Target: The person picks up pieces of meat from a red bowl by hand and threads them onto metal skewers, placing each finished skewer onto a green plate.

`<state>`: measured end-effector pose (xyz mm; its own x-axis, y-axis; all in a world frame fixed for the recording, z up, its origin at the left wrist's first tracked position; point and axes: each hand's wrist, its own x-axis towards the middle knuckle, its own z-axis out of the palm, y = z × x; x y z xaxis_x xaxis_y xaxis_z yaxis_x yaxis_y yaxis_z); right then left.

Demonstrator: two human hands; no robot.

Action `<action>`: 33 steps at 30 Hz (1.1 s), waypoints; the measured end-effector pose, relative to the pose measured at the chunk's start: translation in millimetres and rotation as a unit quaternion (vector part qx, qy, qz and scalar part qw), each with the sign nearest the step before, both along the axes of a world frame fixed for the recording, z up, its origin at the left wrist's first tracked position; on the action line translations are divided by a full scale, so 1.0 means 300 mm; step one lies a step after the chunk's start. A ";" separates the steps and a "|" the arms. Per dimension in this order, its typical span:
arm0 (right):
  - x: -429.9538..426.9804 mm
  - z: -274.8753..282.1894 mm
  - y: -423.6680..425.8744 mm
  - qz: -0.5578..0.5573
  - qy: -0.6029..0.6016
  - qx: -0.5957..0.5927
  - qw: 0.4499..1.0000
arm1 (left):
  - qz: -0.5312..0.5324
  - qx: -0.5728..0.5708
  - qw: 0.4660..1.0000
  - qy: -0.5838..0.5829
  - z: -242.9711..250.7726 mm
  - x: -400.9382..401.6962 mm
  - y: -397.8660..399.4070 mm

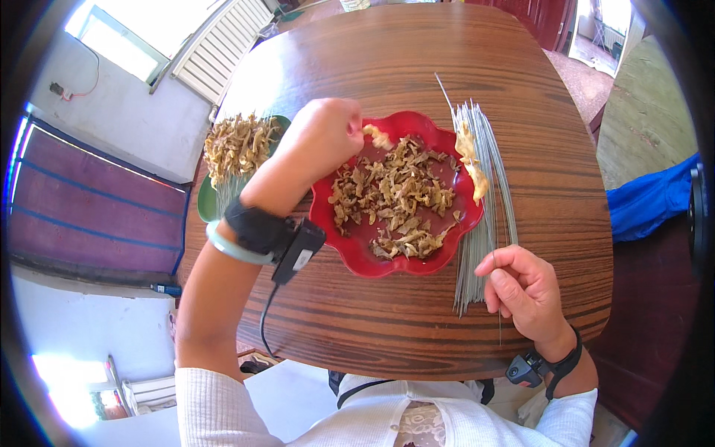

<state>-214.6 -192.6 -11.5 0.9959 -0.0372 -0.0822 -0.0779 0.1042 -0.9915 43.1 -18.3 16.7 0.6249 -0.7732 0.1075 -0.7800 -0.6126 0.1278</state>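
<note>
My left hand (334, 125) is curled over the far left rim of a red scalloped dish (357, 258). A pale yellow dried piece (380, 137) pokes out at its fingertips; the fingers' far side is hidden. Inside the dish lie many crumpled brown-yellow dried pieces (402, 179), whose exact kind I cannot tell. My right hand (516, 285) pinches a thin metal wire (500, 327) between thumb and forefinger. Farther up, yellow pieces (471, 162) are strung, apparently on that wire, above a bundle of straight grey wires (472, 274) right of the dish.
Left of the dish, a green plate (208, 202) bears wires loaded with dried pieces (240, 146). All stand on a wood-grain table (357, 329). A cable (262, 324) hangs from the device on my left wrist. Blue cloth (651, 195) lies beyond the table's right edge.
</note>
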 end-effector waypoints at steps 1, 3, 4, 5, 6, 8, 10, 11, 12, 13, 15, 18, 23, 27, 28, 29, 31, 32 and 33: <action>0.002 -0.004 -0.002 -0.004 -0.001 -0.001 1.000 | 0.057 -0.114 0.982 0.140 0.030 -0.012 -0.003; 0.001 -0.008 -0.003 0.010 0.013 -0.008 1.000 | 0.110 -0.177 0.942 0.265 0.065 -0.061 0.005; 0.000 -0.004 -0.001 0.012 0.009 -0.010 1.000 | 0.103 -0.307 0.868 0.377 0.057 -0.076 0.012; -0.002 0.000 0.001 0.024 0.012 -0.010 1.000 | 0.092 -0.426 0.763 0.477 0.046 -0.082 0.021; -0.002 -0.003 0.001 0.034 0.019 -0.012 0.999 | 0.032 -0.477 0.686 0.549 0.023 -0.082 0.027; 0.004 -0.014 0.002 0.039 0.024 -0.012 0.999 | 0.045 -0.537 0.594 0.598 -0.016 -0.109 0.008; 0.007 -0.015 0.004 0.049 0.028 -0.009 0.998 | 0.029 -0.569 0.527 0.631 -0.025 -0.138 -0.002; 0.008 -0.015 0.002 0.056 0.036 -0.018 0.998 | 0.028 -0.572 0.526 0.629 -0.032 -0.143 -0.004; 0.008 -0.014 0.001 0.060 0.045 -0.027 0.997 | 0.031 -0.567 0.511 0.646 -0.038 -0.146 -0.010; 0.009 -0.014 0.001 0.060 0.045 -0.030 0.997 | 0.035 -0.561 0.496 0.662 -0.041 -0.150 -0.014; 0.012 -0.016 0.002 0.066 0.053 -0.037 0.996 | 0.039 -0.564 0.505 0.652 -0.041 -0.158 -0.019; 0.016 -0.019 0.005 0.064 0.058 -0.040 0.995 | 0.034 -0.568 0.514 0.641 -0.054 -0.156 -0.022; 0.016 -0.021 0.007 0.066 0.056 -0.043 0.995 | 0.025 -0.559 0.551 0.619 -0.056 -0.165 -0.028; 0.017 -0.028 0.007 0.065 0.040 -0.054 0.996 | 0.009 -0.565 0.565 0.602 -0.057 -0.170 -0.033; 0.016 -0.025 0.007 0.064 0.039 -0.054 0.996 | 0.016 -0.572 0.576 0.583 -0.055 -0.171 -0.034; 0.014 -0.020 0.008 0.069 0.036 -0.052 0.996 | 0.024 -0.579 0.588 0.565 -0.054 -0.172 -0.035; 0.014 -0.019 0.007 0.075 0.032 -0.048 0.996 | 0.032 -0.580 0.588 0.563 -0.044 -0.180 -0.034; 0.016 -0.022 0.006 0.072 0.032 -0.052 0.996 | 0.039 -0.581 0.588 0.561 -0.039 -0.182 -0.033; 0.016 -0.025 0.005 0.066 0.034 -0.058 0.996 | 0.039 -0.580 0.587 0.563 -0.039 -0.182 -0.033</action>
<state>-209.8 -191.3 -18.9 0.9849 0.0810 -0.1531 -0.1515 -0.0257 -0.9881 -11.4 -28.3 5.1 0.8336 -0.5521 0.0182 0.2239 0.3677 0.9026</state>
